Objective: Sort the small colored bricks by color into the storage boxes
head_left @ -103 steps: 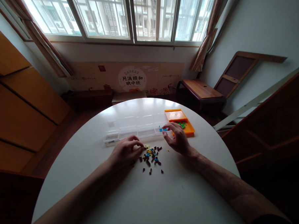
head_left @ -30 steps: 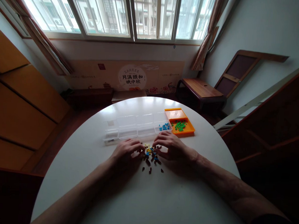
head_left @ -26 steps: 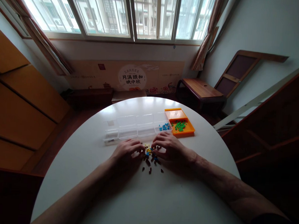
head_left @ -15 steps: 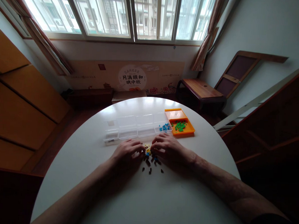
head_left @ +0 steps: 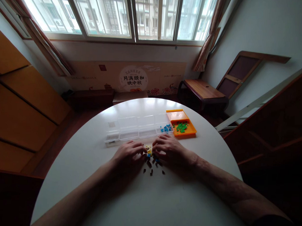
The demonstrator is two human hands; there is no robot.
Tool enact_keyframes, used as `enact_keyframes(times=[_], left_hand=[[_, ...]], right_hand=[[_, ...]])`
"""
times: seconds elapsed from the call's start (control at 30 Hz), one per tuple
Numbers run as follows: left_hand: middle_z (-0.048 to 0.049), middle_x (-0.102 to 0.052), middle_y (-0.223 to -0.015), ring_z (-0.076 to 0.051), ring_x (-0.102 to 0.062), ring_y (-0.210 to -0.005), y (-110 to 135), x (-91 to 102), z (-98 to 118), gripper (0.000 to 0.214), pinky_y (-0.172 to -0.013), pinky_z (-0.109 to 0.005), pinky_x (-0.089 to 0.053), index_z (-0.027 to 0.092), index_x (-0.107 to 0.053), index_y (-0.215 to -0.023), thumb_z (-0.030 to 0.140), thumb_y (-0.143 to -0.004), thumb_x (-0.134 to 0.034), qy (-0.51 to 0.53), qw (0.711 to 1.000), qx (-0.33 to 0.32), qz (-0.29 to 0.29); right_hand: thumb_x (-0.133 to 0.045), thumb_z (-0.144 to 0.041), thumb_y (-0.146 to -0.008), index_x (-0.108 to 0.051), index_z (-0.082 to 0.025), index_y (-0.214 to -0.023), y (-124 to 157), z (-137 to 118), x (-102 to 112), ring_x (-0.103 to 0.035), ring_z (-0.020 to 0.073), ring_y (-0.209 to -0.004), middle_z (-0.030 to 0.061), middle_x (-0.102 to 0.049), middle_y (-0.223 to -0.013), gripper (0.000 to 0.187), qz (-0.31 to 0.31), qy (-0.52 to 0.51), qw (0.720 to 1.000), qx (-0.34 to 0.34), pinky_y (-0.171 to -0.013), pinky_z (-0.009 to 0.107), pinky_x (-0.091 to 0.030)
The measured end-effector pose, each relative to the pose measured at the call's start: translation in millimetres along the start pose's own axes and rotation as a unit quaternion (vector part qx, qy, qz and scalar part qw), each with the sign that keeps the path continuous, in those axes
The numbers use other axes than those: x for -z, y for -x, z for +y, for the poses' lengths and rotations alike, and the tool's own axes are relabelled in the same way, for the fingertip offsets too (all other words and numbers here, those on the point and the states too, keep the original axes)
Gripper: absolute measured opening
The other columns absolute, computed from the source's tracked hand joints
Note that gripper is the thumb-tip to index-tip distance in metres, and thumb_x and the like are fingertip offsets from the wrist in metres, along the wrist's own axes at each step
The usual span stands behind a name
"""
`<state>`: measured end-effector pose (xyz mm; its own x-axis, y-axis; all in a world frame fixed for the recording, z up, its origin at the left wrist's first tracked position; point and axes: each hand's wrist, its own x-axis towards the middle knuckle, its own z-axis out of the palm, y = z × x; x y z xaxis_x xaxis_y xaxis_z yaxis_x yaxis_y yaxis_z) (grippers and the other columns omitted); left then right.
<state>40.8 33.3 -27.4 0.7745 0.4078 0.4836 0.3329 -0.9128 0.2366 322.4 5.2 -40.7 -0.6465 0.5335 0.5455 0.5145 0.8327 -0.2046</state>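
Observation:
A small heap of toy building bricks [head_left: 149, 152], cream, yellow, blue and dark brown, lies on the white round table between my hands. My left hand [head_left: 130, 152] rests at the heap's left side, fingers curved and apart, tips at the cream and yellow bricks. From the right, my right hand [head_left: 165, 148] reaches over the heap's edge with bent, spread fingers. Its fingertips touch or nearly touch the bricks, and nothing held shows in either hand. Loose dark brown bricks [head_left: 151, 172] lie nearer to me. Part of the heap is hidden under the fingers.
Beyond my hands stands a clear plastic compartment box [head_left: 129, 135], blue bricks [head_left: 166, 128] in its right end. An orange tray [head_left: 190, 131] with green bricks [head_left: 182, 127] adjoins it. The round table [head_left: 162, 200] has a curved edge; a low wooden stool [head_left: 204, 88] stands behind it.
Almost nothing differs. Both hands stay at the heap with only a very slight shift of the fingers, and the bricks and boxes keep their places.

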Motion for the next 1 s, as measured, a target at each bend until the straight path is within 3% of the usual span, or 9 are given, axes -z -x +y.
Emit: enact_keyframes(times=[0.3,0.5,0.67,1.0], left_hand=[[-0.0035,-0.081,-0.102,-0.016,-0.072,-0.082,1.6,-0.3,-2.3,0.011,-0.082,-0.032,-0.054,0.024,-0.079,-0.105,0.03,-0.106,-0.07,0.007,0.999,-0.031,-0.006],[-0.0031,-0.08,-0.099,-0.016,-0.072,-0.08,2.6,-0.2,-3.5,0.012,-0.079,-0.031,-0.052,0.026,-0.081,-0.106,0.029,-0.107,-0.069,0.008,0.999,-0.043,0.001],[-0.0026,-0.08,-0.097,-0.016,-0.071,-0.079,2.4,0.5,-3.5,0.014,-0.08,-0.032,-0.051,0.026,-0.08,-0.103,0.028,-0.108,-0.067,0.012,0.999,-0.041,-0.007],[-0.0054,-0.079,-0.102,-0.017,-0.072,-0.084,1.6,0.6,-2.0,0.014,-0.079,-0.029,-0.055,0.023,-0.077,-0.105,0.028,-0.11,-0.065,0.008,0.999,-0.038,-0.014]], right_hand=[[-0.069,-0.025,-0.108,-0.072,-0.025,-0.105,0.7,-0.9,3.5,-0.069,0.0202,-0.099,0.0034,-0.081,-0.107,0.004,0.037,-0.028,0.999,-0.014,-0.098,0.038,-0.051],[-0.067,-0.028,-0.11,-0.074,-0.026,-0.103,5.7,2.0,1.3,-0.07,0.0204,-0.092,0.0028,-0.079,-0.093,0.01,0.045,-0.046,0.997,-0.047,-0.099,0.039,-0.053],[-0.067,-0.029,-0.11,-0.075,-0.025,-0.106,5.6,2.4,-1.3,-0.07,0.0207,-0.092,0.0035,-0.078,-0.093,0.01,0.059,-0.049,0.996,-0.054,-0.097,0.039,-0.054],[-0.066,-0.026,-0.111,-0.075,-0.022,-0.107,3.3,7.6,5.9,-0.071,0.0215,-0.09,0.005,-0.079,-0.096,0.011,0.189,-0.082,0.967,-0.15,-0.088,0.038,-0.056]])
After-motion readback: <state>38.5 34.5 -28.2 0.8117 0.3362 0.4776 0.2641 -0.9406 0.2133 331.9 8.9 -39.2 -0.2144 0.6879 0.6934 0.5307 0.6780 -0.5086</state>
